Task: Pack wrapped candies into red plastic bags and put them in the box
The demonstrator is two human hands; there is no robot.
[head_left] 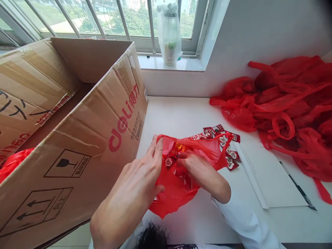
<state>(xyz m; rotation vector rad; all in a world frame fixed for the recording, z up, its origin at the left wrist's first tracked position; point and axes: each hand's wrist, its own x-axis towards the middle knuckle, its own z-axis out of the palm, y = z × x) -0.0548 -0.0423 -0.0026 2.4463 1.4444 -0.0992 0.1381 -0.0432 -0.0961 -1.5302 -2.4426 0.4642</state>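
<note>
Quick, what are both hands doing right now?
Left hand: holding the red bag by its edge.
Right hand: in the red bag, by candies; can't tell if gripping any.

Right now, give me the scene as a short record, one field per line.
Left hand: against the left rim of the open red bag
Right hand: fingers inside it, among wrapped packets; grip unclear
Loose packets: beyond and right of the bag
Left side: open cardboard box
Right side: red bag heap, paper, pen-like item

Wht tbl (176, 110) w/ red bag pile (285, 100), dk-red pkts (232, 154), paper (277, 180), 1 pen (298, 186).
</note>
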